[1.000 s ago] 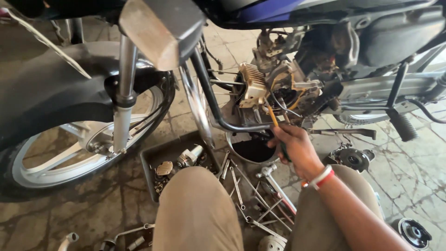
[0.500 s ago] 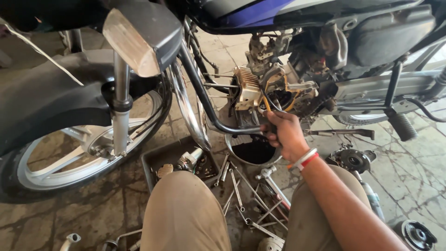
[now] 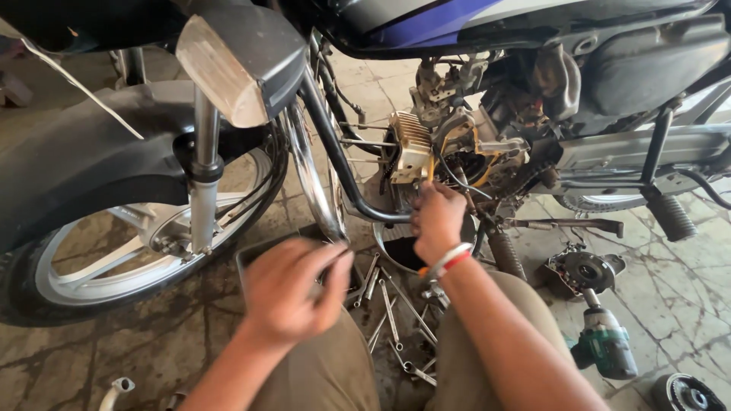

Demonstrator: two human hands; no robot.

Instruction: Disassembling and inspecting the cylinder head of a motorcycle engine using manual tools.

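Fingers of our right hand are gripping a yellow-handled screwdriver at the engine, centre frame; we're keeping it square. Left hand is hovering blurred, fingers curled, lower centre, above the spanners.

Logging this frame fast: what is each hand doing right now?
Left hand: fingers curled, blurred; whether it holds anything cannot be told.
Right hand: closed on a yellow-handled tool at the engine.

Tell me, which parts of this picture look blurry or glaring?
Head view: the left hand is smeared by motion blur; the right hand at the engine is sharper; sunlight glares off the pale headlight cowl edge and chrome exhaust pipe.
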